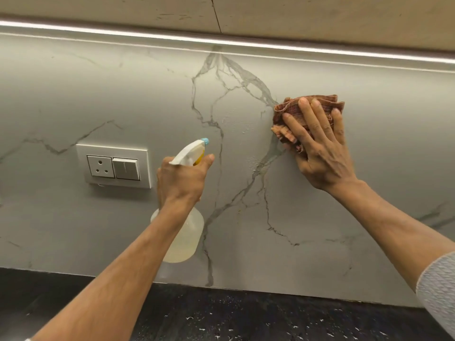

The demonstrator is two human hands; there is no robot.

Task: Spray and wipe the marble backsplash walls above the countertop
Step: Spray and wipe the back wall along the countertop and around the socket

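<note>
A grey marble wall (123, 99) with dark veins fills most of the view, and a lit strip light (221, 41) runs along its top edge under a pale wooden cabinet (295, 16). Along the bottom edge of the wall lies a black speckled countertop (246, 316).

The right hand (320, 148) is flat on the wall with the fingers spread, and it presses a folded rust-brown cloth (290, 112) against the marble, right of the middle and nearer to the top edge. The cloth covers a part of one thick vein. Small drops of liquid sit on the wall just left of the cloth.

The left hand (182, 180) is closed around the neck of a spray bottle (184, 237), and one finger lies by the trigger. The bottle is clear with pale yellow liquid inside, and its white head with a blue tip points at the wall, between the cloth and a white socket plate (114, 166). This plate, with one socket and one switch, is fixed on the wall just left of the bottle. A grey sleeve (438, 291) shows at the right edge.
</note>
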